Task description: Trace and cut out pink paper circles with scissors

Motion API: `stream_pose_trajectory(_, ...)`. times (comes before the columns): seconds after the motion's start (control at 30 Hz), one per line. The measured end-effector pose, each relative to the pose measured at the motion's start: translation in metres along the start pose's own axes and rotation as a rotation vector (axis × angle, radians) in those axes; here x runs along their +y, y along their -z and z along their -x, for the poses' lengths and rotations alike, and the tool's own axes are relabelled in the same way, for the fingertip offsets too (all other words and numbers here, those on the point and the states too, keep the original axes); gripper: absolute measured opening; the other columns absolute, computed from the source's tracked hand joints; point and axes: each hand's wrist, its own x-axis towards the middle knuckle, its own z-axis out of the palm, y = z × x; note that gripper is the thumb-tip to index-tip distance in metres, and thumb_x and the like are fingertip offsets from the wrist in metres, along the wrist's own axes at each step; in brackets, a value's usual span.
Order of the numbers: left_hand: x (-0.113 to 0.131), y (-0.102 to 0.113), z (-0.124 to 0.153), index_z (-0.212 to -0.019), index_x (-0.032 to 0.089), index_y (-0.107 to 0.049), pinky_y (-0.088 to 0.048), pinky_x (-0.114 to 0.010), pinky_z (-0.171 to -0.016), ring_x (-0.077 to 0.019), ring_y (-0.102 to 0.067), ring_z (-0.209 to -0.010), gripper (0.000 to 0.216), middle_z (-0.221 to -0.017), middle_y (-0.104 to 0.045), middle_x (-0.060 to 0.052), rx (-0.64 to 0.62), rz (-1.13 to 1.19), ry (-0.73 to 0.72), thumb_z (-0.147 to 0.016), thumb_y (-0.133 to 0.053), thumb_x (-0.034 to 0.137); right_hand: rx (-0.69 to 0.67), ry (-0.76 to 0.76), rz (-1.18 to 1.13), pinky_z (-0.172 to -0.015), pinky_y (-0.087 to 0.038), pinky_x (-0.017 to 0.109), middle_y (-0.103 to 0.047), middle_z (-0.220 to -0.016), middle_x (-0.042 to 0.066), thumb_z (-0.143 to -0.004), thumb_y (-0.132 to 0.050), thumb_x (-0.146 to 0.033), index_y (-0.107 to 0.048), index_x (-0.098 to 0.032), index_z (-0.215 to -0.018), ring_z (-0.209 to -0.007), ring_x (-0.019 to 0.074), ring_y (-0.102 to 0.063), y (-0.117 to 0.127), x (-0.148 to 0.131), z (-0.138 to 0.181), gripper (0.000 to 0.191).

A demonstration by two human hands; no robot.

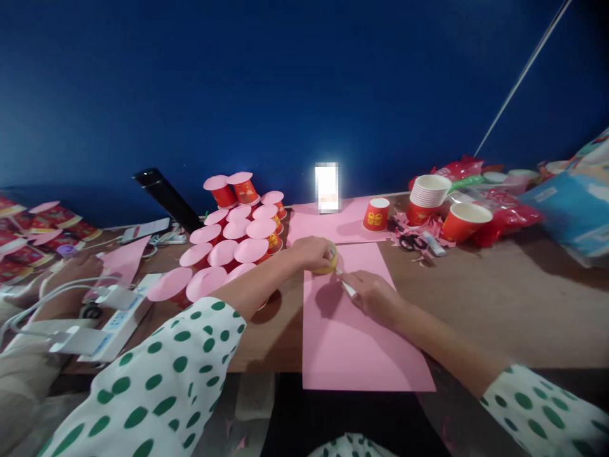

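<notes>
A sheet of pink paper (pixel 354 349) lies in front of me, its near end reaching past the table edge. On its far left part my left hand (pixel 314 252) grips a roll of yellowish tape (pixel 332 261) that rests flat on the paper. My right hand (pixel 375 295) is closed round a white pen (pixel 348 289), its tip close to the lower right of the tape roll. Whether the tip touches the paper I cannot tell. Left of my hands stand several red paper cups (pixel 273 242) topped with pink paper discs (pixel 207 284).
Beyond lie more pink paper (pixel 342 222), a lit phone (pixel 327 187) and one red cup (pixel 375 214). Stacked cups (pixel 423 200), black scissors (pixel 412 242) and a glue stick (pixel 434 244) sit right. Left are a power strip (pixel 121 324), a black cylinder (pixel 166 198) and another person's hand (pixel 71 279).
</notes>
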Motion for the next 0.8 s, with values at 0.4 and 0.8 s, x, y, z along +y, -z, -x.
stream_pose_trajectory(0.4,0.005,0.003,0.004,-0.057,0.02,-0.057,-0.026,-0.025,-0.048,-0.0137,-0.047,-0.054,0.014,-0.06,-0.056,0.0,-0.001,0.025,0.036,-0.062,-0.047,0.029,0.51,-0.086,-0.265,-0.081,-0.047,0.033,-0.063,-0.1,0.007,-0.083,-0.048,-0.018,-0.05,-0.023,-0.113,-0.092,0.0186,-0.059,0.005,0.017,0.005,0.03)
stream_pose_trajectory(0.8,-0.015,0.039,0.027,-0.076,0.017,-0.064,-0.035,-0.023,-0.053,-0.0135,-0.052,-0.059,0.025,-0.067,-0.062,-0.001,0.257,0.125,0.057,-0.069,-0.046,0.033,0.703,-0.367,-0.441,-0.068,-0.048,0.028,-0.064,-0.085,0.005,-0.086,-0.043,-0.025,-0.051,-0.019,-0.107,-0.074,0.015,-0.061,0.009,0.023,0.003,0.023)
